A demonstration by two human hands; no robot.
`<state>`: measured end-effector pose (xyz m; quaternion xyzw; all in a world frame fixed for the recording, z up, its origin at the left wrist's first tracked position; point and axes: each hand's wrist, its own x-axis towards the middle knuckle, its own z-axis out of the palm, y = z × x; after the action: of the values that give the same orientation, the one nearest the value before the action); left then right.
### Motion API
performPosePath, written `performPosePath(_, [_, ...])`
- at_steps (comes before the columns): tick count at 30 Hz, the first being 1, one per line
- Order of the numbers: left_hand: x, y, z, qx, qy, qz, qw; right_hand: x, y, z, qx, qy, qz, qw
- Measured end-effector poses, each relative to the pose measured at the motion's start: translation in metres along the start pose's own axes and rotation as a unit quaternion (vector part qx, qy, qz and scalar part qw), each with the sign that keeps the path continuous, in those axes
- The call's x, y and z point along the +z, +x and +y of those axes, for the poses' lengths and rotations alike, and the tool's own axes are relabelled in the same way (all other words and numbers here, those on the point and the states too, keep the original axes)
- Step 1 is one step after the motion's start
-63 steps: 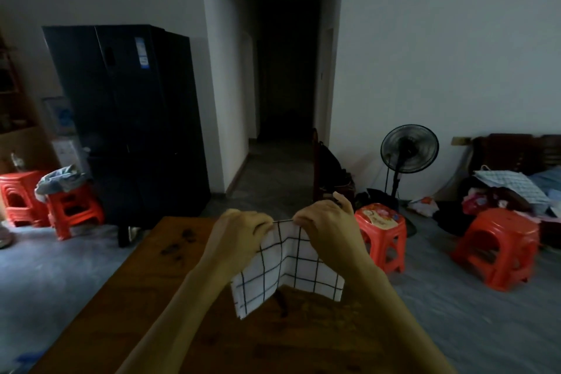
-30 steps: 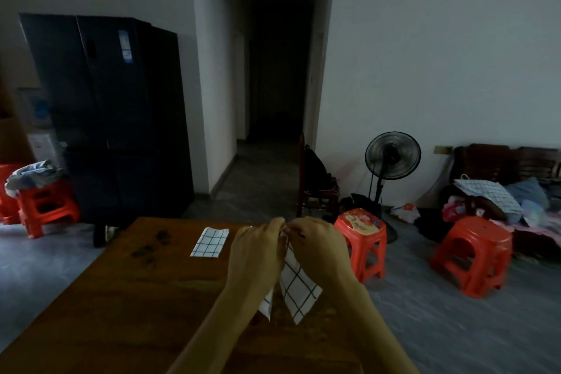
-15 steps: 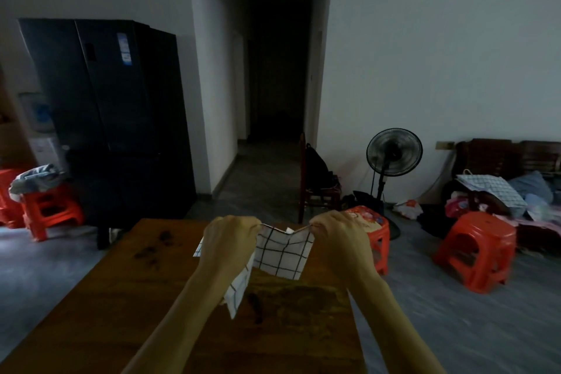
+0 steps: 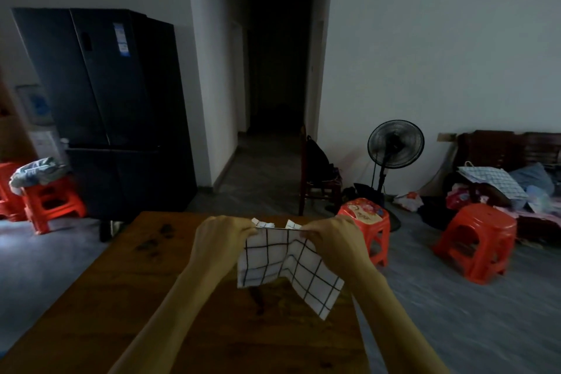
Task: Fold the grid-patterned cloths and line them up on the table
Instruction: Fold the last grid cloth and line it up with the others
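Far left, stacked red stools (image 4: 48,200) with a bundle of laundry (image 4: 36,172) on top, then the black fridge (image 4: 106,106), none of it in play. My left hand (image 4: 221,240) has fingers curled over the top left corner of the grid-patterned cloth (image 4: 285,264), pinching it so the edge stays taut and I can see where the halves meet. The cloth hangs in the air above the wooden table (image 4: 121,297), not resting on it, with its lower flaps drooping toward the tabletop (the right flap hangs lower and skewed, so the fold looks uneven to me). My right hand (image 4: 331,238) pinches the other top corner the same way, clenched on the fabric, keeping the top edge pulled straight between both fists. I judge I'm mid-fold, holding it up so gravity squares it before laying it down. Behind the hands small white checked bits peek over the top edge; can't tell whether they belong to this cloth. Right of that, a red stool (image 4: 365,222), a standing fan (image 4: 394,146), another red stool (image 4: 476,237), and a cluttered bench (image 4: 510,167).
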<state>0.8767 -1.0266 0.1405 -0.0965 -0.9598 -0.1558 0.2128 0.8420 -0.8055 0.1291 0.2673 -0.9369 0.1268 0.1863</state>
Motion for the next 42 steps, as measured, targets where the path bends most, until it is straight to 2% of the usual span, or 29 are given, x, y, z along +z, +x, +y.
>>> performPosePath(8, [-0.003, 0.004, -0.007, -0.033, 0.037, 0.018, 0.999, -0.003, -0.002, 0.01, 0.077, 0.036, -0.021, 0.996])
performPosePath(13, [-0.011, 0.013, 0.011, -0.033, -0.084, 0.135, 0.987, -0.005, -0.001, 0.015, 0.101, 0.06, 0.033, 0.993])
performPosePath(16, [-0.012, 0.021, 0.015, -0.049, -0.141, 0.156, 0.977, -0.004, -0.001, 0.017, 0.087, 0.112, 0.073, 0.987])
performPosePath(19, [-0.006, 0.024, 0.022, -0.029, -0.174, 0.108, 0.978, -0.005, -0.002, 0.018, 0.101, 0.207, 0.094, 0.969])
performPosePath(24, [0.015, 0.022, 0.042, 0.039, -0.195, -0.002, 0.98, -0.01, -0.002, 0.013, 0.11, 0.355, 0.077, 0.925])
performPosePath(29, [0.026, 0.02, 0.047, 0.062, -0.24, -0.01, 0.969, -0.015, -0.004, 0.013, 0.092, 0.411, 0.08, 0.903])
performPosePath(33, [0.025, 0.02, 0.045, 0.059, -0.255, -0.008, 0.965, -0.015, -0.007, 0.012, 0.085, 0.461, 0.071, 0.881])
performPosePath(37, [0.027, 0.02, 0.045, 0.057, -0.256, -0.014, 0.965, -0.016, -0.009, 0.011, 0.094, 0.47, 0.069, 0.875])
performPosePath(42, [0.024, 0.017, 0.05, 0.034, -0.296, -0.047, 0.954, -0.015, -0.009, 0.01, 0.096, 0.507, 0.07, 0.853])
